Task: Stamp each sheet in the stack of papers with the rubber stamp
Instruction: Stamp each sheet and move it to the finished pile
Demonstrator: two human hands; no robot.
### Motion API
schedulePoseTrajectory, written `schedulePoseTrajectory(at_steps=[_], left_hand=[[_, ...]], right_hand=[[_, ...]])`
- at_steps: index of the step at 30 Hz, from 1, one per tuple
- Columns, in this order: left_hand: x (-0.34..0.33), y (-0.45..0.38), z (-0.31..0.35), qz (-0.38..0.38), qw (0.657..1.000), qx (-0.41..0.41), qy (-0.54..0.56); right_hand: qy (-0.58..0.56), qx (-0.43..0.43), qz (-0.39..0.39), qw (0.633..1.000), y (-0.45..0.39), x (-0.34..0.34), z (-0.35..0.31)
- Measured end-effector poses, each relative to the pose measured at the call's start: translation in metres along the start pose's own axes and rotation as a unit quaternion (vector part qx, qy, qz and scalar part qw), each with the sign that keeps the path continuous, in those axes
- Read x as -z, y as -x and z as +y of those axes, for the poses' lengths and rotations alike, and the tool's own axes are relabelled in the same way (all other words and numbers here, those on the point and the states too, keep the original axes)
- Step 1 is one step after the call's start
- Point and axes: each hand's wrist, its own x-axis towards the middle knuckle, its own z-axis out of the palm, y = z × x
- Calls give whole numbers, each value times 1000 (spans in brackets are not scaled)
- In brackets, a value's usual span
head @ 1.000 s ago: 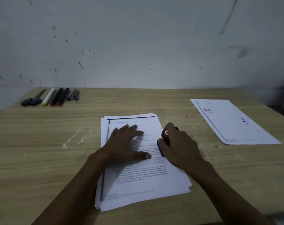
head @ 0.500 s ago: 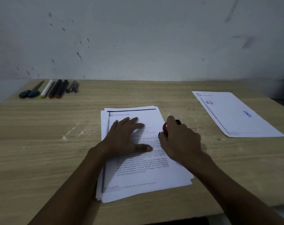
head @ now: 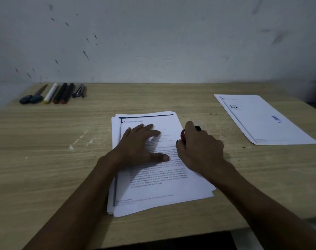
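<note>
A stack of printed white papers (head: 162,192) lies in the middle of the wooden desk (head: 45,159). My left hand (head: 139,148) rests flat on the top sheet, fingers spread. At the stack's right edge my right hand (head: 200,152) is closed around a red and black rubber stamp (head: 183,135), which is pressed down on the paper and mostly hidden by the fingers. To the far right lies a separate sheet (head: 261,121) bearing a blue stamp mark (head: 276,119).
At the back left of the desk lie blue-handled scissors (head: 31,98), a white marker (head: 50,95), two dark markers (head: 63,95) and a small clip-like item (head: 79,91). A marked white wall (head: 153,42) rises behind. The desk's front edge runs near my forearms.
The view has tilted a little, so everything sits lower than half a second ago. My right hand has closed further over the stamp and pressed down; my left hand stays flat.
</note>
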Motion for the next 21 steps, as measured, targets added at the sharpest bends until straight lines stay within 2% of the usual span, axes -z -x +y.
schedulePoseTrajectory(at_steps=[9,14,17,21], left_hand=[[9,0,13,-45,998,22,-26],[13,-2,16,-38,998,30,-29],[17,-1,18,36,997,11,66],[28,0,11,199,967,2,159]], right_hand=[[7,-7,-12,1000,3,5,0],[-75,-36,-57,995,-6,16,10],[-205,-100,-26,973,-14,23,27],[-239,-146,33,959,-31,34,54]])
